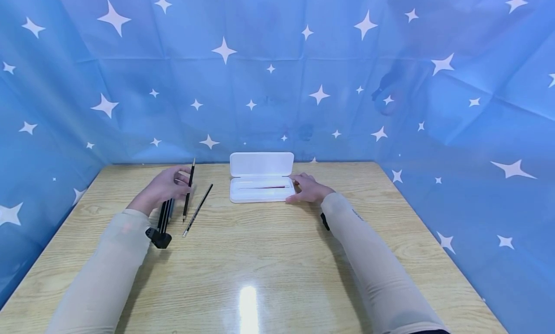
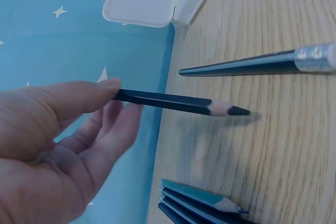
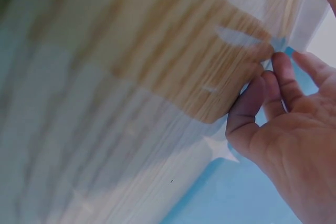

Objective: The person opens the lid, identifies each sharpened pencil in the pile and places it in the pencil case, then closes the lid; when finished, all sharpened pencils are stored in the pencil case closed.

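My left hand [image 1: 169, 184] pinches a dark pencil [image 2: 168, 102] between thumb and fingertips. Its sharpened black tip points toward the near side, over the wooden table. Beside it lies another dark pencil [image 1: 198, 209], whose silver ferrule and white eraser [image 2: 317, 57] face the near side. A white pencil case [image 1: 238, 195] stands with its lid [image 1: 262, 164] up at the table's back. Inside it is a thin reddish stick [image 1: 274, 187]. My right hand [image 1: 309, 189] grips the right end of the case, thumb at the near corner and curled fingers [image 3: 244, 116] along the side.
Several pencils, one of them teal [image 2: 197, 193], lie side by side beneath my left hand. A black wrist mount [image 1: 159, 238] hangs under the left forearm. A blue curtain with white stars [image 1: 269, 107] rises right behind the wooden table [image 1: 269, 257].
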A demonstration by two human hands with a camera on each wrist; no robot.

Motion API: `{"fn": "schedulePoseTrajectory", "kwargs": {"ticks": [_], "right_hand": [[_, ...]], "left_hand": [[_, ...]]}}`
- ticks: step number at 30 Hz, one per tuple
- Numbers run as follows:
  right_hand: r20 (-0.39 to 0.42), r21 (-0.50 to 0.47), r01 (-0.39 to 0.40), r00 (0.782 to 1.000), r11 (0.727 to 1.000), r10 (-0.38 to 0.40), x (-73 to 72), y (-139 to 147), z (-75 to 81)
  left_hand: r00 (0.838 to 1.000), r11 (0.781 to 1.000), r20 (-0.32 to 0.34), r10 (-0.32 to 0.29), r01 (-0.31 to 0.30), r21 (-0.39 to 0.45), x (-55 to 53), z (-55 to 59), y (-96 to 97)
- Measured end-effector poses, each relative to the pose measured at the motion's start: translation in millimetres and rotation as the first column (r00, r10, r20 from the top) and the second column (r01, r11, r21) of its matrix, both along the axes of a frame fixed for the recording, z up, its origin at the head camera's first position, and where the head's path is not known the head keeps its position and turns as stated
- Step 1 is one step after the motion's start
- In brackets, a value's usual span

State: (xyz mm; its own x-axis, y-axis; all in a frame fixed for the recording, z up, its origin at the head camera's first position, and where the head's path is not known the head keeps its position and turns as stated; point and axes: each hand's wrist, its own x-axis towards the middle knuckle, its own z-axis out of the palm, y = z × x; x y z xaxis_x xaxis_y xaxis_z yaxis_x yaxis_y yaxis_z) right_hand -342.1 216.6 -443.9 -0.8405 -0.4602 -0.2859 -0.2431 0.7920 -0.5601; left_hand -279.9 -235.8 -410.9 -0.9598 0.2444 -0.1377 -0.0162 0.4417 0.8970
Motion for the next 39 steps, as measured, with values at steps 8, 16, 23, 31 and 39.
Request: {"fn": "schedulePoseTrajectory", "kwargs": {"ticks": [8, 16, 23, 31, 39], "right_hand": [[-0.002, -0.012, 0.014, 1.000, 1.000, -0.014, -0.9, -0.1, -1.1], [-0.018, 0.002, 0.003, 1.000, 1.000, -0.003, -0.8, 0.5, -2.3], [-0.012, 0.002, 0.002, 1.000, 1.000, -0.002, -1.3, 0.8, -1.0], [-0.016, 0.020, -0.009, 1.000, 1.000, 0.009, -0.9, 0.4, -0.5], [0.011, -0.001, 0.003, 1.000, 1.000, -0.003, 0.2, 1.2, 1.1]], "left_hand": [[0.993, 0.998, -0.104, 0.056, -0.052, 0.046, -1.8, -1.6, -0.1], [0.955, 0.988, -0.254, 0.151, -0.146, 0.039, -2.0, 0.0, 3.1], [0.915, 0.972, -0.332, 0.228, -0.196, 0.126, -1.2, 1.0, 8.2], [0.883, 0.977, -0.418, 0.215, -0.198, 0.083, -1.8, 2.8, 15.1], [0.861, 0.973, -0.454, 0.227, -0.217, 0.075, -5.4, 4.2, 22.0]]}}
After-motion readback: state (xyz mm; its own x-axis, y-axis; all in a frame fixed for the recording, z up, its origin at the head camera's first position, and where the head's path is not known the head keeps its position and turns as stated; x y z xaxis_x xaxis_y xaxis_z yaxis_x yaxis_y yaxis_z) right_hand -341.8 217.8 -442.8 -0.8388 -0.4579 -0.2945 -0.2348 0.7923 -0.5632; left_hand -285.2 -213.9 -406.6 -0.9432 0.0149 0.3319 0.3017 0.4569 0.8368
